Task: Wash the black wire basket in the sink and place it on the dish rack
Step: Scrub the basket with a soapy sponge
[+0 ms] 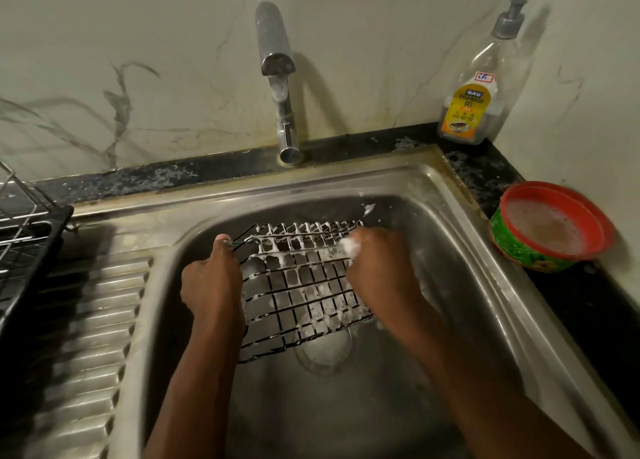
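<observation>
The black wire basket [301, 285] lies tilted in the steel sink [460, 250], its grid covered in white foam. My left hand [213, 282] grips the basket's left edge, thumb up over the rim. My right hand [377, 268] is curled over the basket's right side and holds something foamy and white, mostly hidden by the fingers. The dish rack [24, 247], metal wire on a black tray, stands at the far left on the counter.
The tap [280, 88] stands behind the sink with no water running. A dishwash gel bottle [485, 84] sits in the back right corner. A red-and-green bowl of soapy liquid [550, 230] is on the right counter. The ribbed drainboard [90, 337] lies left of the basin.
</observation>
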Demonstrator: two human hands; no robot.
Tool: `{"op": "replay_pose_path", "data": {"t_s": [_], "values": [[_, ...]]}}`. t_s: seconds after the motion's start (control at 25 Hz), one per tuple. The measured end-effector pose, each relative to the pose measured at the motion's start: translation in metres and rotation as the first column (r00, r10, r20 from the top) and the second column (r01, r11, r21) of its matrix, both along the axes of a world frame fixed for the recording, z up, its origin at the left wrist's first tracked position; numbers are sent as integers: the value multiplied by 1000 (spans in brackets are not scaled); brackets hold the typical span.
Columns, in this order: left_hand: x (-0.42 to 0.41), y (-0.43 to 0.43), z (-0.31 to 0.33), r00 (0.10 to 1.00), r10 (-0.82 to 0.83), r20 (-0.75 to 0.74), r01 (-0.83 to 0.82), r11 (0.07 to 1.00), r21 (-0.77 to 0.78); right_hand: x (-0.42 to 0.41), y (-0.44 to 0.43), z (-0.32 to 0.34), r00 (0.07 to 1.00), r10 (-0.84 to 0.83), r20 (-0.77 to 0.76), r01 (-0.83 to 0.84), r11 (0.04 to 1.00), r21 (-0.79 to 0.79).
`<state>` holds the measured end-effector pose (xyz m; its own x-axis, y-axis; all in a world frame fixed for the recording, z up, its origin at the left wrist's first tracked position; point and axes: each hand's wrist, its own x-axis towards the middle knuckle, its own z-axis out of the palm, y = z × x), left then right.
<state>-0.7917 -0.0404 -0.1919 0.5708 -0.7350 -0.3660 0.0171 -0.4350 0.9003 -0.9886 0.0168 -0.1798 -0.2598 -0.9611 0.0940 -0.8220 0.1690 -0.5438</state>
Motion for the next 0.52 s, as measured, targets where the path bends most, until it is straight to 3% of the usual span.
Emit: {"op": "replay_pose_path", "data": {"t_s": [0.12,0.2,0.36,0.52], "values": [[-3,4,7,1000,-15,3,15,1000,3,-27,-9,-7,980,-200,-22,201,970,135],[-3,6,10,999,-7,38,8,1000,-9,-16,-10,-3,977,-208,47,201,972,123],[0,3,8,1000,4,28,-4,1000,-6,57,14,34,985,78,156,-66,995,-80],[0,0,5,1000,-12,13,12,1000,21,84,28,42,934,319,163,-262,918,-297]]}}
